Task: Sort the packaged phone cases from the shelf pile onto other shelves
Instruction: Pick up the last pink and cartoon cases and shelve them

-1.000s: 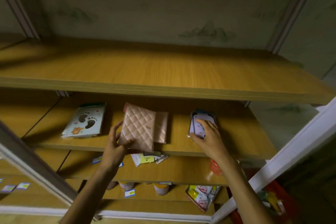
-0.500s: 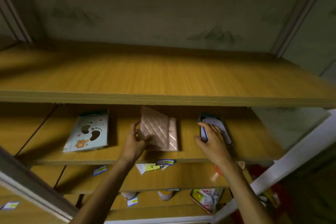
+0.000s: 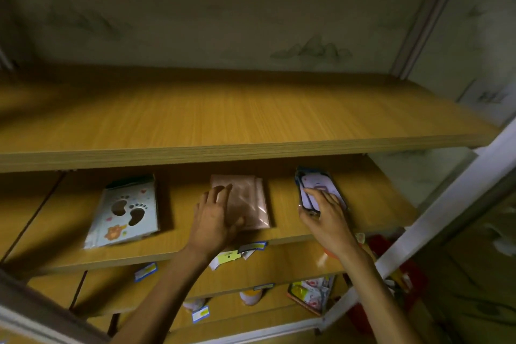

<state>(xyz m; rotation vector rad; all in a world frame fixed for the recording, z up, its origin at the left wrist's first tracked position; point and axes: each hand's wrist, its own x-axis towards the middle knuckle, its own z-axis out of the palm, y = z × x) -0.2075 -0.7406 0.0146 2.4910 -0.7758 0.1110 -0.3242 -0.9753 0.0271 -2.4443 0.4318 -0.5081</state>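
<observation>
The pink quilted case, tilted up in the left hand a second ago, now lies flat on the shelf, fingers spread straight over its near-left corner: placed, by the look of it. Its long axis runs away from that hand. The right hand curls round a lilac case further right, likewise pointing toward the back.

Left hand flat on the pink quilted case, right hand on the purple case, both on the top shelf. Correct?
Not quite. In the head view the left hand on the pink quilted case and the right hand on the purple case are on the second shelf, not the top.
</observation>
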